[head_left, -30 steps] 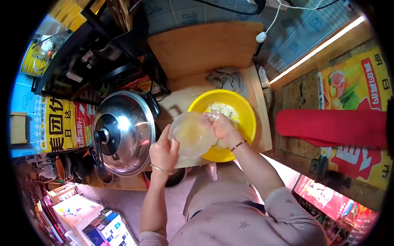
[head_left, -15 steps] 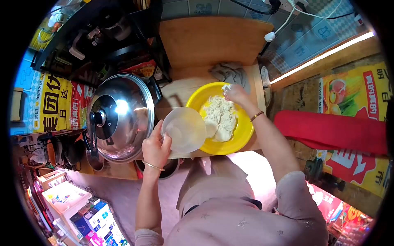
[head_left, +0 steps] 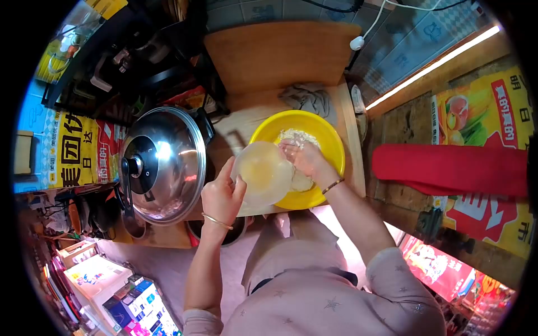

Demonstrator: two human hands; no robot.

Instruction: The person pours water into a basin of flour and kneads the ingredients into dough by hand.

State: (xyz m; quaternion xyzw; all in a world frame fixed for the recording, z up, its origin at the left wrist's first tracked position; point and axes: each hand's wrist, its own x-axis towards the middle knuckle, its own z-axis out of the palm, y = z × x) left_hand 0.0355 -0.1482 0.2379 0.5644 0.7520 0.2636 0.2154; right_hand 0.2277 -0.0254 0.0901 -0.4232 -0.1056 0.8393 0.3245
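A translucent bowl [head_left: 262, 172] is gripped at its left rim by my left hand [head_left: 223, 193], tilted over the near left side of a yellow basin [head_left: 332, 134]. Inside the basin lies crumbly white dough [head_left: 300, 136], with a smoother lump [head_left: 301, 180] nearer me. My right hand [head_left: 304, 158] is down in the basin on the dough, its fingers stretched out and somewhat apart, close to the bowl's right rim. Dough bits seem to cling to its fingers.
A large lidded steel pot [head_left: 168, 162] stands left of the basin. Behind are a grey cloth [head_left: 308, 99] and an upright wooden board [head_left: 280, 56]. Red fabric [head_left: 448, 168] lies on the right-hand surface. A black rack stands at the back left.
My right hand has come down from the basin's far right rim onto the dough, and its fingers have opened. The bowl in my left hand now tilts more over the basin.
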